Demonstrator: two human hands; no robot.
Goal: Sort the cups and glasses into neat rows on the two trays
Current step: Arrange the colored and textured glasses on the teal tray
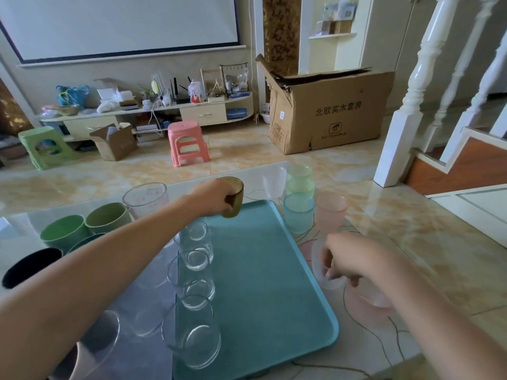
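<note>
A teal tray [263, 270] lies in front of me with a row of three clear glasses [196, 281] along its left edge. My left hand [212, 197] holds a small brown cup [234, 197] just above the tray's far left corner. My right hand [348, 259] grips the rim of a frosted clear cup [322, 272] standing just off the tray's right edge. A grey tray [142, 305] to the left carries more clear glasses. Green cups [65, 233] and a black cup [30, 267] stand at the left.
Frosted blue [298, 212], green [299, 181], pink [330, 208] and white [274, 182] cups cluster beyond the tray's right corner. A pink cup [367, 300] sits under my right forearm. A tall printed glass [145, 198] stands at the back left. The table edge runs along the right.
</note>
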